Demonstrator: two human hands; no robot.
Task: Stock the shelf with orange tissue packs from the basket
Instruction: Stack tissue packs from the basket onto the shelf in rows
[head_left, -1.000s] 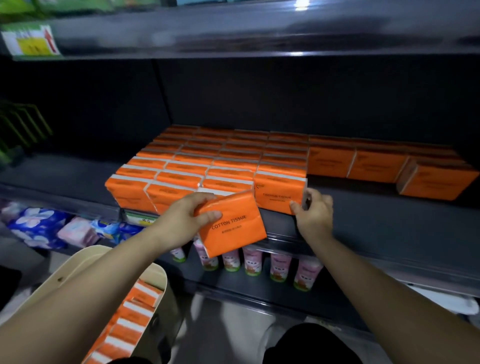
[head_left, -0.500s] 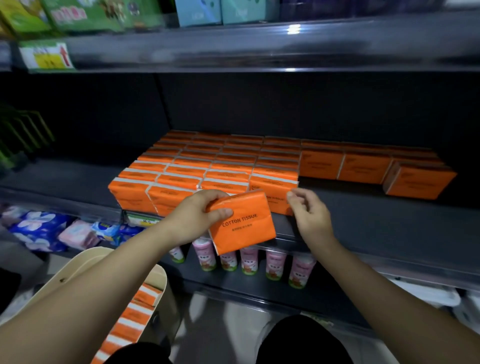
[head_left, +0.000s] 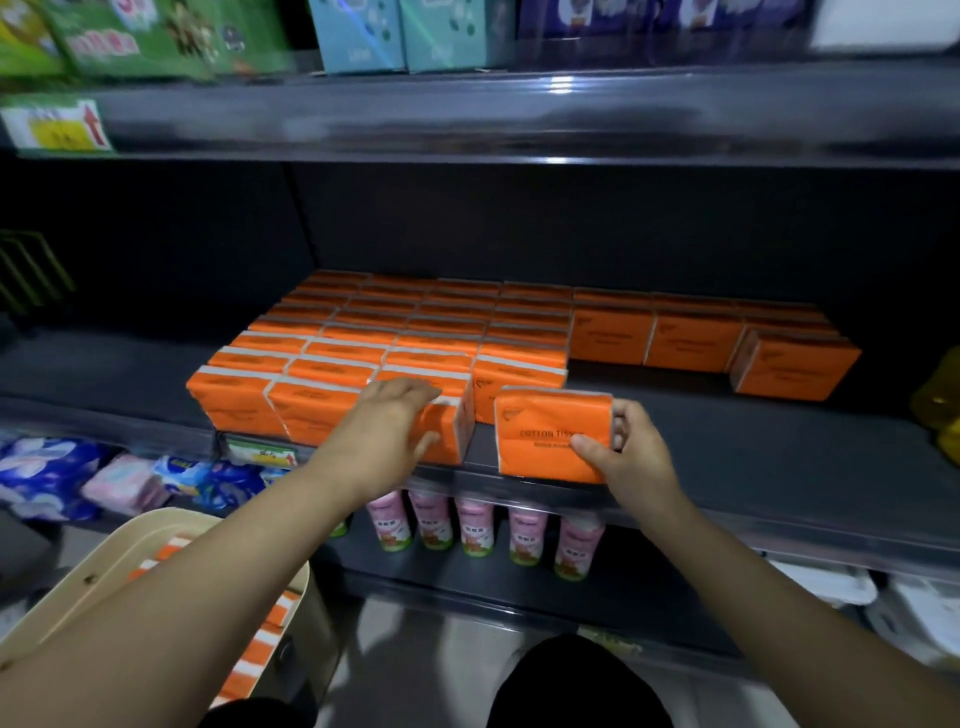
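Orange pack (head_left: 545, 415), label half-hidden, gripped by right hand (head_left: 631, 457); left hand (head_left: 389, 421) flat on row (head_left: 311, 410).

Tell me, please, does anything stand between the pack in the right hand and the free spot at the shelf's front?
Nothing visible does. The right hand grips the orange pack at the front of the shelf, just ahead of the stacked block. The left hand rests on the neighbouring pack, clear of it.
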